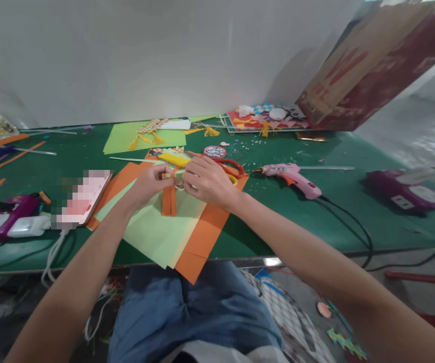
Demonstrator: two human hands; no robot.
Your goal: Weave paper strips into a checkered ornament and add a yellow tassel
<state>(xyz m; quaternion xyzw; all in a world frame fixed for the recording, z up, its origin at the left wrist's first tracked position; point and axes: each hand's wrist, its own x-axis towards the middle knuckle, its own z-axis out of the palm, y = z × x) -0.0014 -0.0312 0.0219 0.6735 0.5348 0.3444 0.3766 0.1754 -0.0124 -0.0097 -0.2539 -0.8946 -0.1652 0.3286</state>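
Both hands meet over the paper sheets at the table's near middle. My left hand (149, 184) pinches the top of some orange and light green paper strips (169, 199), fingers closed on them. My right hand (206, 181) is closed on the same strips from the right side. The orange strips hang down toward me over a light green paper sheet (157, 232), which lies on an orange sheet (202, 237). Red-handled scissors (231, 165) lie just behind my right hand.
A pink glue gun (296, 177) with a black cord lies to the right on the green table (315, 222). Purple devices sit at the far right (406, 190) and left (5, 218). A phone (81, 197) lies left. Finished paper crafts (262, 117) and a tilted cardboard box (372, 65) stand at the back.
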